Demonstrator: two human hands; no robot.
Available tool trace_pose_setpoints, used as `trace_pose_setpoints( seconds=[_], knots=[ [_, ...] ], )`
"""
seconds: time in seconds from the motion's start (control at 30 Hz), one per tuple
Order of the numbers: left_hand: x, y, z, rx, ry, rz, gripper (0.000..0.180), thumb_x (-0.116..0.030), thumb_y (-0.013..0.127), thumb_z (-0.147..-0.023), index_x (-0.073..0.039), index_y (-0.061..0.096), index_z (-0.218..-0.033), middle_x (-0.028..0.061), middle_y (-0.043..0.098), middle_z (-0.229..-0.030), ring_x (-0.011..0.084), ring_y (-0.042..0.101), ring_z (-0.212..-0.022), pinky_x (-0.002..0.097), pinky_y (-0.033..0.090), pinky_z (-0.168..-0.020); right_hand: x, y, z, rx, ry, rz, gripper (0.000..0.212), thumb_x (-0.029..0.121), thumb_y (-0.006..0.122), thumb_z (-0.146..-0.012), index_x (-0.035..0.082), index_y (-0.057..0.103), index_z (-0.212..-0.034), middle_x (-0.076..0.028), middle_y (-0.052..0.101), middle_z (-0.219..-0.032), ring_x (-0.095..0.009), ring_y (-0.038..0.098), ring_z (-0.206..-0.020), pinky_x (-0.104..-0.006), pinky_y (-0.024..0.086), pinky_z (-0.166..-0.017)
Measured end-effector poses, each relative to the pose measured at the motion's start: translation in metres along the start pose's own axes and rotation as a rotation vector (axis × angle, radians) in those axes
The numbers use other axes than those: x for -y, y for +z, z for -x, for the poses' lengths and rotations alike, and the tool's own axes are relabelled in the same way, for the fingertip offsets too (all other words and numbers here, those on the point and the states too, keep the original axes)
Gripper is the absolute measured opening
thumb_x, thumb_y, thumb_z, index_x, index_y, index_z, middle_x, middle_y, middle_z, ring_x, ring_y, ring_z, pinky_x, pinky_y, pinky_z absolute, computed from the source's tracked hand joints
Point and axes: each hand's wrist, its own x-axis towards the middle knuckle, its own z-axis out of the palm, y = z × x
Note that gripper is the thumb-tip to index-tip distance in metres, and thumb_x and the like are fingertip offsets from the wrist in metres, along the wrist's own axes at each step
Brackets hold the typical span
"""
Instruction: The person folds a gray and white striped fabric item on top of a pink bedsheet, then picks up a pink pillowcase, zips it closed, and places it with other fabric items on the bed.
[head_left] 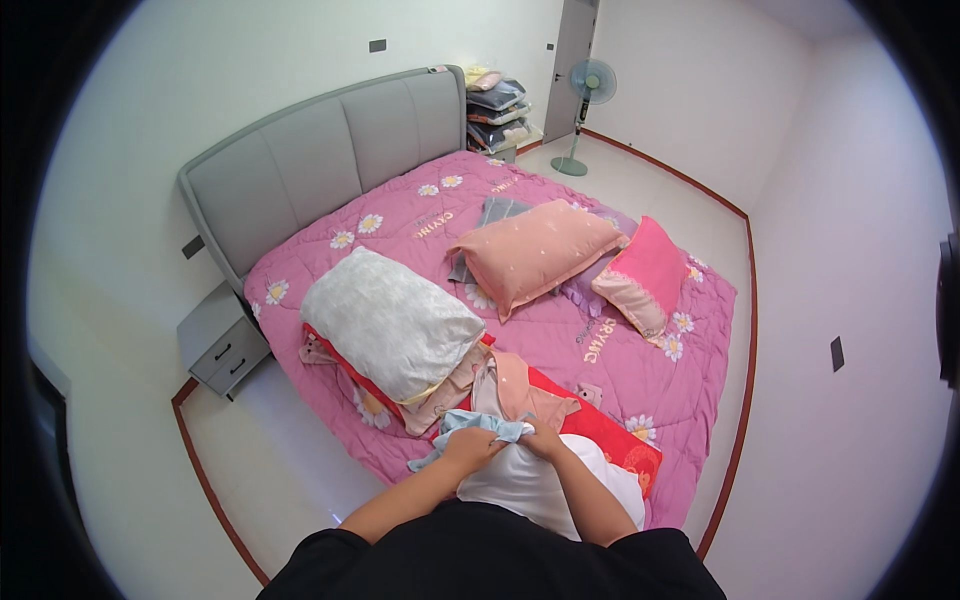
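A bunched light blue cloth (462,424) is stretched between my two hands near the bed's front edge. My left hand (478,450) is closed on its lower side. Close by on the right, my right hand (542,438) pinches the cloth's right end, where a small white bit shows. Right below lies a plain white pillow (540,490), partly hidden by my forearms and body. Just beyond my hands are a peach cloth (533,393) and a red cloth (625,440). A pale grey, puffy pillow (390,322) rests to the left on more red and beige fabric.
Farther back on the pink flowered quilt (400,235) lie a peach pillow (540,255) and a pink pillow (645,278). A grey headboard (320,145) and nightstand (222,345) stand left. Packed bedding (497,110) is stacked beyond, near a standing fan (585,110).
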Motion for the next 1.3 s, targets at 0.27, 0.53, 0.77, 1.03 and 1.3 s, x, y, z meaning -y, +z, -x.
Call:
trace_pose_setpoints(
  seconds=[0.27,0.53,0.77,1.03,1.3],
  knots=[
    [0.044,0.013,0.029,-0.07,-0.254,0.014,0.031,-0.035,0.048,-0.073,-0.007,0.061,-0.069,0.0152,0.058,-0.069,0.0328,0.056,-0.067,0.0433,0.043,-0.056,-0.004,0.019,-0.003,-0.176,0.116,0.091,0.038,0.036,0.063,-0.064,0.008,0.062,-0.09,-0.015,0.06,-0.091,-0.029,0.056,-0.085,-0.0356,0.043,-0.073],
    [0.092,0.035,0.077,0.081,-0.494,0.018,0.031,-0.035,0.047,-0.073,-0.006,0.06,-0.074,0.0177,0.058,-0.076,0.0342,0.057,-0.074,0.0447,0.044,-0.063,0.005,0.056,0.004,-0.19,0.238,0.277,0.049,0.043,0.065,-0.062,0.006,0.058,-0.093,-0.016,0.06,-0.084,-0.03,0.058,-0.08,-0.0372,0.044,-0.069],
    [0.073,0.015,0.059,-0.352,-0.137,-0.093,0.03,-0.021,0.056,-0.066,-0.001,0.05,-0.088,0.0169,0.055,-0.079,0.0353,0.054,-0.077,0.0434,0.043,-0.069,0.032,0.06,0.005,-0.218,0.276,0.392,0.054,0.047,0.061,-0.064,0.002,0.055,-0.093,-0.019,0.06,-0.085,-0.033,0.058,-0.08,-0.0401,0.044,-0.069],
    [0.062,0.036,0.007,-0.225,0.0,0.11,0.008,-0.01,0.049,-0.069,-0.002,0.048,-0.073,0.0176,0.053,-0.073,0.0347,0.053,-0.071,0.0435,0.042,-0.063,0.042,0.052,0.012,-0.142,0.269,0.426,0.058,0.049,0.061,-0.063,0.001,0.054,-0.095,-0.02,0.059,-0.086,-0.033,0.058,-0.081,-0.0405,0.044,-0.07],
    [0.023,0.04,0.0,-0.036,0.013,0.264,0.015,-0.014,0.044,-0.073,-0.002,0.051,-0.08,0.0201,0.055,-0.078,0.0361,0.053,-0.074,0.0442,0.042,-0.065,0.013,0.035,0.025,-0.263,0.304,0.334,0.051,0.045,0.063,-0.062,0.006,0.055,-0.094,-0.018,0.059,-0.09,-0.032,0.057,-0.083,-0.0391,0.044,-0.071]
  ],
)
